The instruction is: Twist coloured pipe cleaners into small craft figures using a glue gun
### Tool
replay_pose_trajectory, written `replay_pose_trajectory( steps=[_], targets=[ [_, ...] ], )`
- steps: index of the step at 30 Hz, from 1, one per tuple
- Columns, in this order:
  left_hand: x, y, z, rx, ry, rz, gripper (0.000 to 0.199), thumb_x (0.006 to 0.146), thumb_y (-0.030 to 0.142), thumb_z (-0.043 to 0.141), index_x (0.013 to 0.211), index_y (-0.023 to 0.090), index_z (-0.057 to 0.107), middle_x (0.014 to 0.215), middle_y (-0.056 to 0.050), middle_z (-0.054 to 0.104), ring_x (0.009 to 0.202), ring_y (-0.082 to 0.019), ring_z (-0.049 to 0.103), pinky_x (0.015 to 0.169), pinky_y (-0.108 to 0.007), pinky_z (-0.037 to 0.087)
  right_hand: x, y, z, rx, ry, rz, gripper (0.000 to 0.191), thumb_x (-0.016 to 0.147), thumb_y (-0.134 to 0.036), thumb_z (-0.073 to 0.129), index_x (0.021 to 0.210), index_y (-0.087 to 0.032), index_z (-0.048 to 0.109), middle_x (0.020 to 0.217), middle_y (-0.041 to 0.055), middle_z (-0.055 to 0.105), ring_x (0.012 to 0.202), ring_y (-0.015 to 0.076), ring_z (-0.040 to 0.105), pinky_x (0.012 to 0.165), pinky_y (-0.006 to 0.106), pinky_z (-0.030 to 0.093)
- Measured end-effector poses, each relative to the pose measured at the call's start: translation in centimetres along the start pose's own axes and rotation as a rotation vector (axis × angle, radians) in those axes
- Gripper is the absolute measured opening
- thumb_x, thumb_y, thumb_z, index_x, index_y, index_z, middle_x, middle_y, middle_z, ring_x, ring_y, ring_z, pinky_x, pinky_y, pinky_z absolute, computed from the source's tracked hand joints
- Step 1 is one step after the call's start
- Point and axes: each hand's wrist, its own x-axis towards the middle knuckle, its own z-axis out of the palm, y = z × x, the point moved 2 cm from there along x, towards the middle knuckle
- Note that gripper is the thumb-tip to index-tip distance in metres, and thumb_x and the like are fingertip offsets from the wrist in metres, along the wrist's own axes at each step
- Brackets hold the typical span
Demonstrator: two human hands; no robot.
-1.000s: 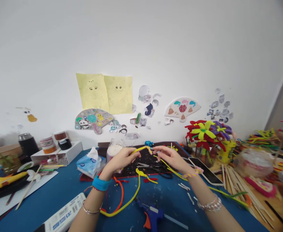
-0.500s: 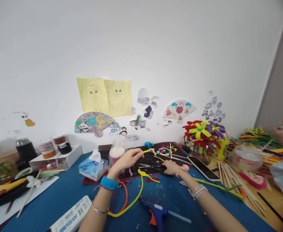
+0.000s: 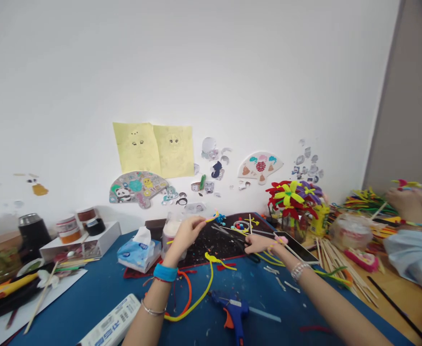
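My left hand pinches a short yellow pipe cleaner between thumb and fingers, above the dark tray. My right hand has closed round the black handles of a pair of scissors. Their blades point left, towards my left hand, and look parted; they are apart from the yellow piece. Nearer me, a twisted yellow pipe cleaner lies on the blue table mat, its long tail curving towards my left forearm. An orange pipe cleaner loops beside it.
A blue glue gun lies in front. Tissues stand left of the tray; a phone, wooden sticks and a vase of pipe-cleaner flowers are to the right. Another person's hand shows at far right.
My right hand has taken hold of the scissors and lifted them, blades swung up and left. My left hand has moved slightly left with the yellow piece. The view has turned slightly right.
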Motion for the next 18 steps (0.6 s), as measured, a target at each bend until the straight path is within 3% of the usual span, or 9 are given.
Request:
replay_pose_trajectory(
  steps=[3,7,12,18],
  targets=[
    [0.1,-0.7,0.5,-0.025,0.020,-0.028,0.033,0.087,0.039,0.043,0.098,0.016,0.064,0.073,-0.003,0.061,0.063,-0.016,0.052,0.055,-0.025,0.043,-1.5,-0.3,0.2,0.097,-0.062,-0.106,0.030,0.063,-0.039,0.066,0.073,-0.016,0.050,0.066,-0.0039,0.046,0.061,0.0101,0.041,0.059,0.023,0.037],
    [0.5,-1.5,0.8,-0.061,0.060,-0.042,0.035,0.088,0.039,0.039,0.095,0.013,0.060,0.064,0.000,0.050,0.059,-0.013,0.046,0.052,-0.023,0.037,-2.8,-1.6,2.8,0.253,-0.138,-0.245,0.037,0.070,-0.046,0.060,0.086,-0.018,0.042,0.080,-0.0015,0.045,0.071,0.0111,0.043,0.066,0.024,0.040],
    [0.6,-1.6,1.4,-0.074,0.012,-0.021,0.034,0.087,0.039,0.039,0.093,0.012,0.059,0.064,0.001,0.047,0.061,-0.013,0.045,0.055,-0.022,0.035,-3.4,-3.5,6.8,0.382,-0.249,-0.350,0.042,0.076,-0.058,0.051,0.081,-0.019,0.037,0.072,-0.0034,0.039,0.063,0.0093,0.036,0.059,0.023,0.035],
    [0.2,-1.0,2.7,-0.035,-0.134,-0.007,0.033,0.086,0.041,0.041,0.085,0.014,0.061,0.067,0.001,0.051,0.061,-0.013,0.044,0.056,-0.023,0.036,-4.0,-4.7,8.4,0.487,-0.255,-0.411,0.049,0.075,-0.068,0.047,0.078,-0.019,0.037,0.073,-0.0024,0.036,0.065,0.0104,0.032,0.061,0.025,0.032]
  ],
)
